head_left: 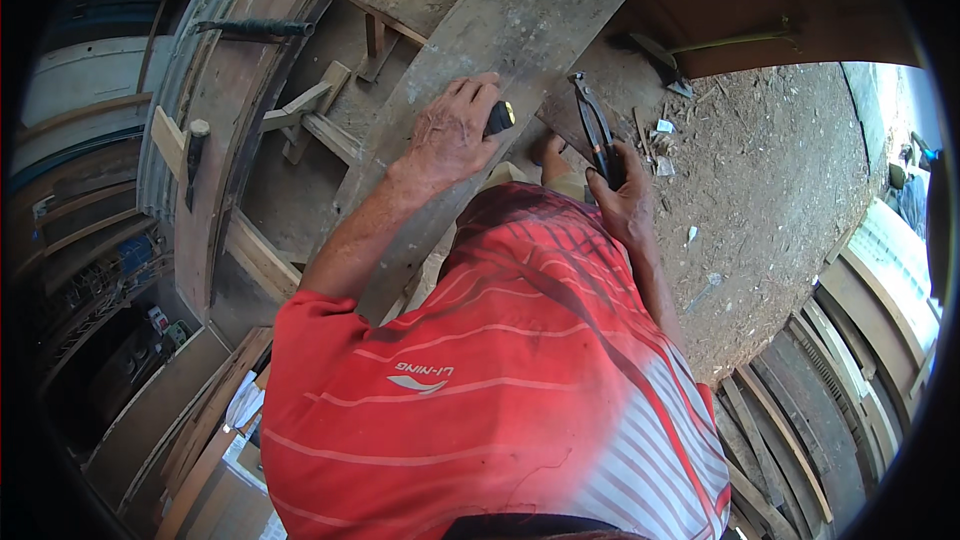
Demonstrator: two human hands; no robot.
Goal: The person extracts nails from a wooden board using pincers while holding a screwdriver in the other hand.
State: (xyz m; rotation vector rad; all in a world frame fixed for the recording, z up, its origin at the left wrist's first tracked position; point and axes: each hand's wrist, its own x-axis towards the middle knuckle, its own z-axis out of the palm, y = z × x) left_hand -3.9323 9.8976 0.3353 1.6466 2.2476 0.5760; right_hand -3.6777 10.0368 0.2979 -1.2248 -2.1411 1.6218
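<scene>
Wood chips and pale scraps litter the brown floor (pixel 770 165) on the right side of this workshop, and loose planks (pixel 800 430) lie stacked at the near right. Across the middle runs a long, worn wooden table (pixel 520 15), slanting from the near left toward the far right. Somebody in a red striped shirt (pixel 480 340) is bent over beside it.

Their right hand (pixel 627 198) is closed around the handles of dark metal pincers (pixel 590 112), which reach away from the fist with the head at the far end, just right of the table's edge. The left hand (pixel 452 130) is over the board, left of the pincers and apart from them, fingers close together and bent. By its thumb and forefinger sits a black-and-yellow object (pixel 500 118), between the hand and the pincers; from where I stand I can't tell whether it is gripped or merely touched. Farther left, a hammer (pixel 195 158) and a dark rod (pixel 255 28) rest at a broad timber (pixel 225 140).
</scene>
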